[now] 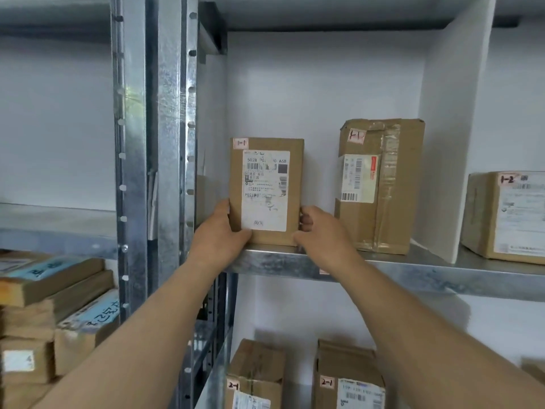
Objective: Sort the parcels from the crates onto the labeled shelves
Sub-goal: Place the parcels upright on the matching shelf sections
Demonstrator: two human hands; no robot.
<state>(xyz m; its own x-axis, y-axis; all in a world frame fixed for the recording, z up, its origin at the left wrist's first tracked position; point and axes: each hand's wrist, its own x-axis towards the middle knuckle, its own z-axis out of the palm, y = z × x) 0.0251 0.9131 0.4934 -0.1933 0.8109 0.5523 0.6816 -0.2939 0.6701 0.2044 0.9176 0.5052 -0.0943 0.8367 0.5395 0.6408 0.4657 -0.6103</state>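
**Camera placement: single head view**

One wide-angle camera, worn on the person's head, faces the metal shelf (383,265) head-on at close range. The shelf edge crosses mid-frame; the bay above it fills the upper picture, the bay below it the lower edge. No second view exists.

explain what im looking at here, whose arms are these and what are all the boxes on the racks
This is one picture from a camera worn on a person's head, so the two bare arms are that person's own. The left hand and right hand grip the sides of a cardboard parcel marked 1-1, standing upright on a metal shelf. Beside it stands a taller taped parcel, also marked 1-1. Past a white divider sits a parcel marked 1-2. The shelf below holds parcels marked 2-1. More parcels are stacked at left.
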